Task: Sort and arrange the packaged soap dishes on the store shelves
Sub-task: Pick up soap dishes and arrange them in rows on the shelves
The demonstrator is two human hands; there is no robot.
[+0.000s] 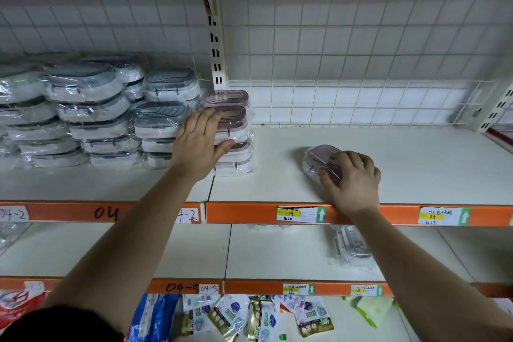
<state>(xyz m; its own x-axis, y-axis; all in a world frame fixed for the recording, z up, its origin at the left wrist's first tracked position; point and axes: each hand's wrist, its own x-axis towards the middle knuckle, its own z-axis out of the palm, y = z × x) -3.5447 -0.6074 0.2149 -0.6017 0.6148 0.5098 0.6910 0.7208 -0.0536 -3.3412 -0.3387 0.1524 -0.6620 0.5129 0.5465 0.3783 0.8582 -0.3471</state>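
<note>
A wrapped pink soap dish [319,159] lies flat on the white upper shelf [416,164], well to the right of the pink stack [236,130] of matching dishes. The person's right hand [352,178] covers its near end from above. The fingers curl over the lid and the thumb hooks its left side, so the dish's far end shows beyond the fingertips. The left hand [200,141] rests against the front of the pink stack, fingers straight and slightly spread, thumb reaching toward its lower packs. Left of the pink stack stand grey stacks [91,114]. Just behind it rises a slotted post [215,58]. Below it runs an orange rail [249,212] carrying price labels.
</note>
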